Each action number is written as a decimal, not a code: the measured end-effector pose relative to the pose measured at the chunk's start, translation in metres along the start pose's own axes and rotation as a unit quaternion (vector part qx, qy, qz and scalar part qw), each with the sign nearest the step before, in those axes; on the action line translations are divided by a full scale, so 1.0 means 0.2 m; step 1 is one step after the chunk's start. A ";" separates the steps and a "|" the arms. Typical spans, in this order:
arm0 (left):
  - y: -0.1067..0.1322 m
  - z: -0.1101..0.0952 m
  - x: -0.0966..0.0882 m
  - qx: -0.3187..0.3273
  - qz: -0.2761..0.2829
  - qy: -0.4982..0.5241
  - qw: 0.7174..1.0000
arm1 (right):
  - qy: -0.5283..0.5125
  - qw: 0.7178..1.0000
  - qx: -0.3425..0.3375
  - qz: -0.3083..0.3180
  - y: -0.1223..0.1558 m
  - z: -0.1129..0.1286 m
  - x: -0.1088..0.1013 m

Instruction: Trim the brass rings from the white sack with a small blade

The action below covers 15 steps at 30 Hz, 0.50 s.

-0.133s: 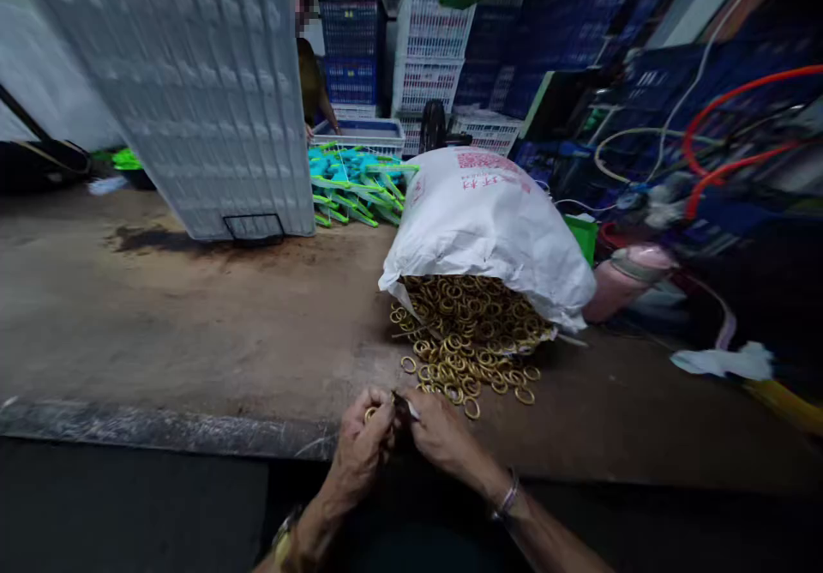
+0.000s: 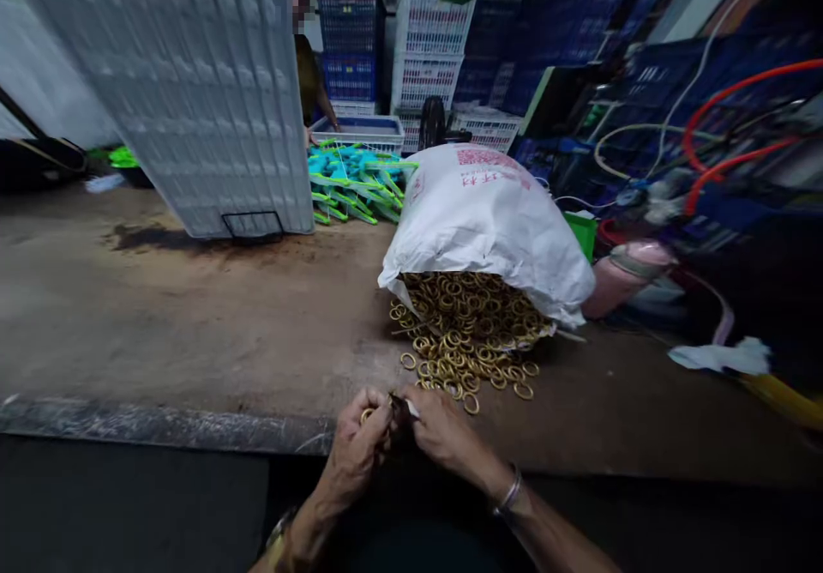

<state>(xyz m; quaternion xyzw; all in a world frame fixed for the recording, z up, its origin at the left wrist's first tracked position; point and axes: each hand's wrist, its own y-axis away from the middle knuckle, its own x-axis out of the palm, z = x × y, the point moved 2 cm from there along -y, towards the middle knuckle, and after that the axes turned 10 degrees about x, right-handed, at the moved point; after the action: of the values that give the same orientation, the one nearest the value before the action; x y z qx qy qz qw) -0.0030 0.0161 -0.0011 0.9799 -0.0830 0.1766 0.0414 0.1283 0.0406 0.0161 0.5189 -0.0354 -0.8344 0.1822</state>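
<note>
My left hand (image 2: 357, 441) and my right hand (image 2: 442, 431) meet at the near edge of a brown worktable (image 2: 193, 333). The left hand's fingers pinch a small brass ring (image 2: 368, 414). The right hand's fingers are closed on a small dark, pointed piece (image 2: 402, 403) that touches the left hand's fingertips. Just beyond them lies a pile of brass rings (image 2: 469, 333) spilling out of a white woven sack (image 2: 489, 221).
A tall white ribbed crate (image 2: 186, 84) stands at the back left of the table. Teal and green plastic parts (image 2: 353, 183) lie behind it. Another person (image 2: 309, 67) stands by stacked blue and white crates (image 2: 424, 41). Red and white hoses (image 2: 720, 135) and a white rag (image 2: 720, 355) are on the right.
The view has shifted slightly; both hands stay together at the table edge with the same grip.
</note>
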 end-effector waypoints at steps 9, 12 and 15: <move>0.33 -0.15 -0.11 -0.111 0.085 -0.024 0.990 | 0.095 0.991 0.053 -0.080 0.04 -0.08 0.00; 0.39 -0.02 -0.22 -0.207 0.057 -0.005 0.977 | 0.019 0.991 0.054 -0.118 0.06 -0.19 0.01; 0.37 0.23 -0.34 -0.305 -0.060 0.018 0.950 | -0.054 0.982 0.069 -0.167 0.11 -0.29 0.05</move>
<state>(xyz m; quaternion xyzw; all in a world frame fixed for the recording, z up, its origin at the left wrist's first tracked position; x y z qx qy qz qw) -0.0642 -0.0519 -0.0636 0.9203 -0.0735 0.1581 0.3501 0.1815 0.0249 -0.0146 0.4834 -0.0155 -0.8753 0.0014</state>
